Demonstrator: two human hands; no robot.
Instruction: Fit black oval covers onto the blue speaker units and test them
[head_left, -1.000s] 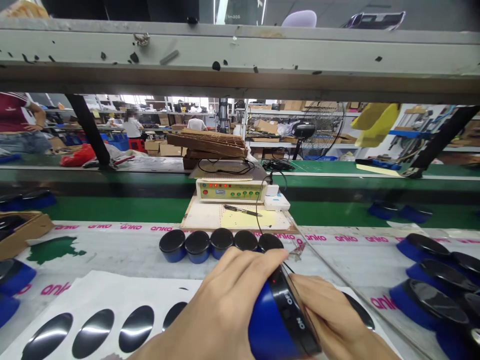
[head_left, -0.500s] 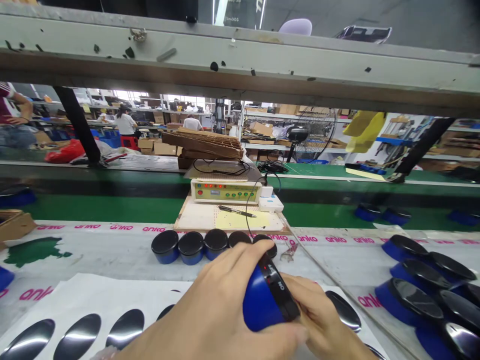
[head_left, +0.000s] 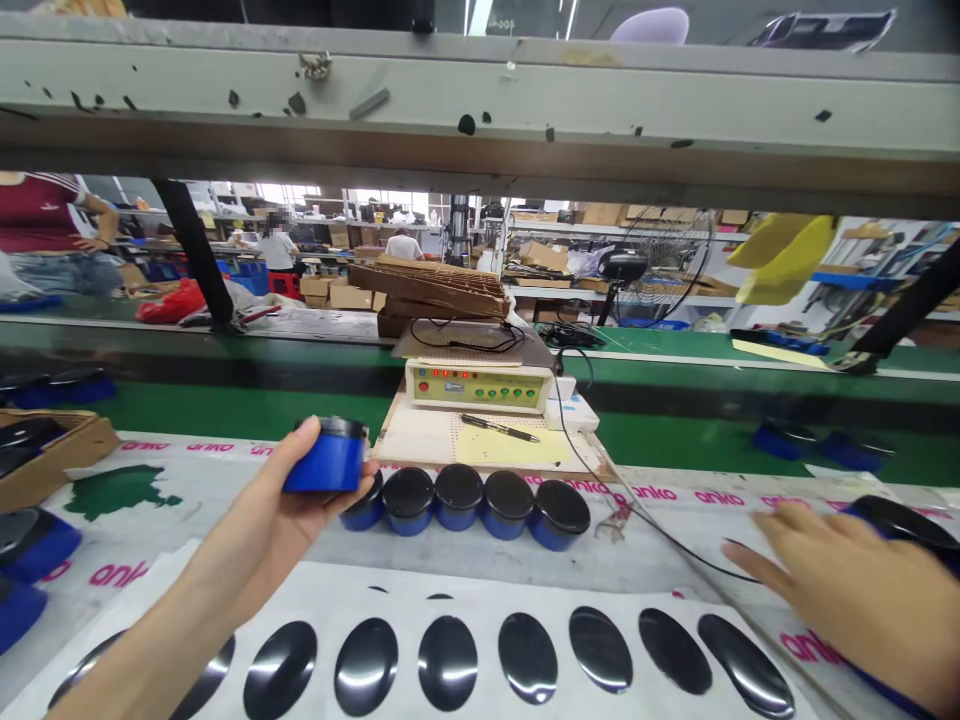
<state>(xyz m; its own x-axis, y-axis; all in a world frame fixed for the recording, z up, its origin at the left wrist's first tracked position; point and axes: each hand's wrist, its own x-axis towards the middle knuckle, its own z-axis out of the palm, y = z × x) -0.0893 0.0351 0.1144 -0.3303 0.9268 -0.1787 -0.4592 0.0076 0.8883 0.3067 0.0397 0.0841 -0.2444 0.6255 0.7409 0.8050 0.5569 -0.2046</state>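
Observation:
My left hand (head_left: 281,520) is closed round the side of a short blue cylinder-shaped device with a black top (head_left: 330,458), raised above the bench at the left. Behind and beside it stands a row of several like devices (head_left: 459,497) on the bench. At the right edge, my right hand (head_left: 847,590) is blurred, its thumb apart from the fingers, over more blue devices (head_left: 911,525) that it partly covers. Nothing shows between its fingers. A white sheet (head_left: 390,590) with several glossy black oval discs (head_left: 448,662) lies in front.
Behind the row, a yellow control box (head_left: 474,388) with red lights sits on a board with a pen (head_left: 499,428). A cable (head_left: 675,545) crosses the bench to the right. A cardboard box (head_left: 56,455) stands at left. An overhead shelf (head_left: 570,100) spans the top.
Both hands were together on one blue device with ON/OFF marks. My left hand has carried a device left; my right hand has let go and moved right to the other devices. The view has shifted.

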